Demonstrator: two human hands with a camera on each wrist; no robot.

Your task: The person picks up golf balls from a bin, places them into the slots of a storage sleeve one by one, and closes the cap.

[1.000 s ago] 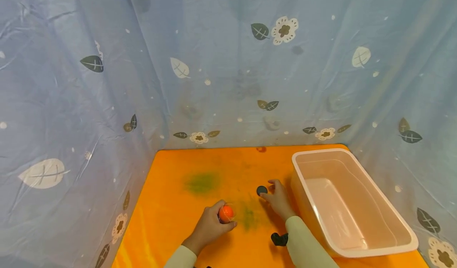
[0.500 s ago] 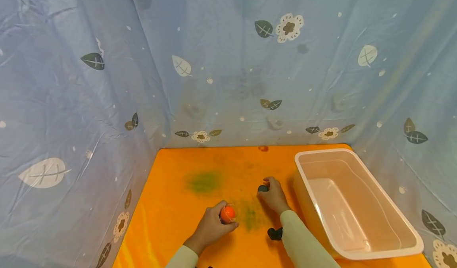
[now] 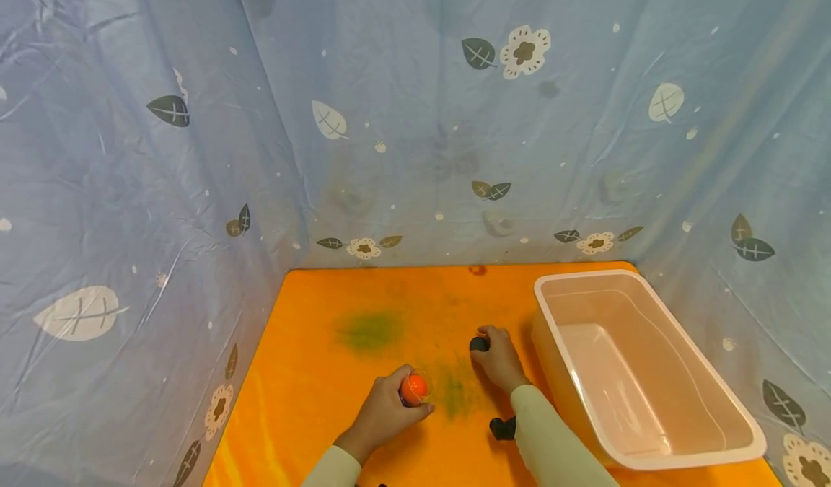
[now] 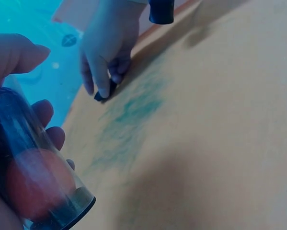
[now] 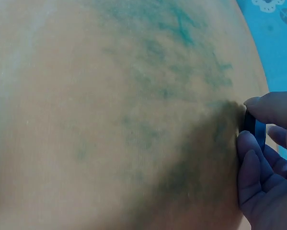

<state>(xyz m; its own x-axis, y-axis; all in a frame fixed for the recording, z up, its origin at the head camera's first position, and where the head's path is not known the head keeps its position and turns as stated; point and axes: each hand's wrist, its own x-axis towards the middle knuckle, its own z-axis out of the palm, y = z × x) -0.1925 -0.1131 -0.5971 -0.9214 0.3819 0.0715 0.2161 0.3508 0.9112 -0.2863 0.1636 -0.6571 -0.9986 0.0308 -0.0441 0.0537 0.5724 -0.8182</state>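
Note:
My left hand (image 3: 383,411) grips a clear cylindrical container (image 4: 21,124) with fingers and thumb wrapped round it. Inside it, near the end facing away from the palm, sits an orange ball (image 3: 415,389). Farther forward and to the right, my right hand (image 3: 502,361) pinches a small round black lid (image 3: 479,344) between thumb and fingers, low over the orange tabletop (image 3: 311,407). The right wrist view shows the lid edge-on, its dark rim between the fingertips. Part of the lid is hidden by the fingers.
A pale pink plastic tub (image 3: 563,353) stands right of my right forearm. Green smears (image 3: 370,330) mark the tabletop. A blue leaf-patterned curtain (image 3: 402,169) encloses the back and sides. A black device (image 3: 503,428) shows at my right sleeve.
My right hand has closed in on the black lid, which lay beside its fingers, and now pinches it. The left hand keeps its grip on the container, nearly still.

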